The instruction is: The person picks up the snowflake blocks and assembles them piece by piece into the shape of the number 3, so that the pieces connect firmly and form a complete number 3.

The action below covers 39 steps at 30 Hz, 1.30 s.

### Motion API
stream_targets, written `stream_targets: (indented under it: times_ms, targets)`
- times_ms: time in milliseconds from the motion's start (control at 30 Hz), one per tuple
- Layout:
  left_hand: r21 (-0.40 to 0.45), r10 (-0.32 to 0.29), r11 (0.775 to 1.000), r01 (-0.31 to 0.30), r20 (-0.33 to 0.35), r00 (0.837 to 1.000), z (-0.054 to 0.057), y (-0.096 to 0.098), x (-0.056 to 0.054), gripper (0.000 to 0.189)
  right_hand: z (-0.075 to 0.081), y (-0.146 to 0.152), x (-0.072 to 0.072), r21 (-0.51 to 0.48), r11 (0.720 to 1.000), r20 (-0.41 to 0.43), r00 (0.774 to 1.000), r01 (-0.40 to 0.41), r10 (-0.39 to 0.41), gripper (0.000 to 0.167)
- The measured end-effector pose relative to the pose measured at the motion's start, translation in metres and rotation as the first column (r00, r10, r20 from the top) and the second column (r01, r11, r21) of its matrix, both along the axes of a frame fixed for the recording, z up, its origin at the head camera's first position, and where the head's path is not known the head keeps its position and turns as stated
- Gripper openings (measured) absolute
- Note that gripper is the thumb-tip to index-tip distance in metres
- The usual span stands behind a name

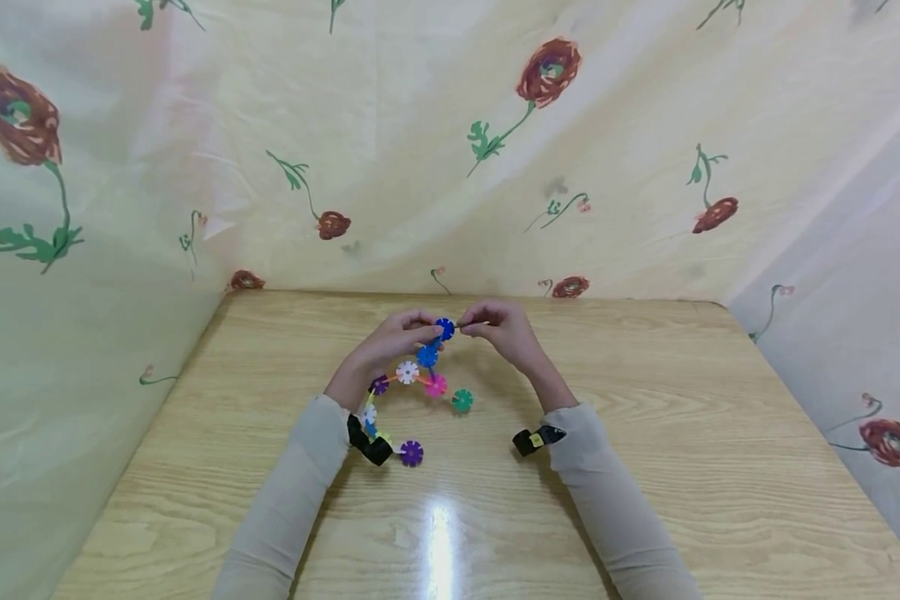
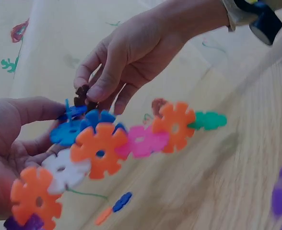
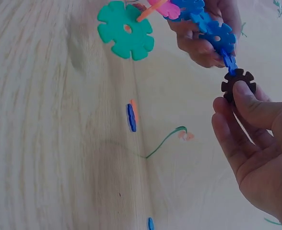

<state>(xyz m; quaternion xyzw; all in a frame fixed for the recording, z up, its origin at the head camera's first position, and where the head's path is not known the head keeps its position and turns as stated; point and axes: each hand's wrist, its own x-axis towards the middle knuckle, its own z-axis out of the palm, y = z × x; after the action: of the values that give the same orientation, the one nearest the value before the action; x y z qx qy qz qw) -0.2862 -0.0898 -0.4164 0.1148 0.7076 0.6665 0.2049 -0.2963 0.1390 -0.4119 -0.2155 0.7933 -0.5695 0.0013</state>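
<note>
My left hand [image 1: 401, 337] grips a chain of interlocking flower-shaped plastic discs by a dark blue disc [image 1: 445, 329] at its upper end. Between thumb and fingers, my right hand [image 1: 498, 329] pinches a brown notched disc [image 3: 230, 85], its edge right at the blue disc's rim. The chain curves down past a white disc [image 1: 407, 372] and runs beside my left wrist to a purple disc [image 1: 411, 452]. Off it branches a pink disc [image 1: 436, 385], then an orange disc [image 2: 175, 128] and a green disc [image 1: 462, 400]. My left sleeve strap hides part of the chain.
The wood-grain table [image 1: 690, 467] meets a flowered cloth [image 1: 420, 125] at the back, with more cloth at both sides. Near the foot of the cloth, a small blue piece [image 3: 131, 117] and an orange piece [image 3: 135, 109] show edge-on. Another blue piece [image 3: 150, 224] is close by.
</note>
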Motion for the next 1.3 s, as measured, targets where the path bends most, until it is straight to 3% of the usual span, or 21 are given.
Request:
stream_targets:
  times_ms: [133,367,500,600,833,933,1067,1300]
  targets:
    - [0.078,0.043,0.996,-0.044,0.016,0.999,0.001,0.003,0.001,0.012,0.001,-0.004,0.002,-0.041,0.999,-0.05,0.999,0.009,-0.011,0.004]
    - [0.086,0.093,0.992,-0.093,0.004,0.996,0.002,0.006,0.001,0.009,-0.002,-0.012,0.004,-0.116,0.993,-0.134,0.99,0.024,-0.04,0.005]
    - [0.075,0.109,0.991,-0.111,0.031,0.994,0.003,0.004,-0.001,0.013,0.001,-0.015,0.005,-0.04,0.997,-0.132,0.989,0.063,-0.068,0.003]
    - [0.048,0.127,0.99,-0.13,0.049,0.991,0.003,0.002,-0.001,0.016,0.002,-0.015,0.004,0.033,0.997,-0.114,0.991,0.073,-0.069,0.011]
    - [0.0,0.161,0.987,-0.161,0.055,0.985,0.003,-0.01,-0.003,0.023,0.001,-0.009,-0.007,0.147,0.987,0.006,0.998,0.059,-0.061,0.031]
    - [0.032,0.16,0.986,-0.164,0.081,0.984,0.004,-0.015,-0.006,0.023,-0.004,-0.009,-0.018,0.237,0.971,0.079,0.997,0.004,-0.023,0.032]
    - [0.045,0.16,0.985,-0.165,0.105,0.982,0.006,-0.019,-0.007,0.019,-0.013,-0.012,-0.034,0.354,0.93,0.158,0.987,-0.097,0.043,0.037]
    - [0.06,0.148,0.986,-0.156,0.118,0.982,0.006,-0.021,-0.006,0.013,-0.027,-0.024,-0.051,0.479,0.865,0.154,0.985,-0.148,0.083,0.042]
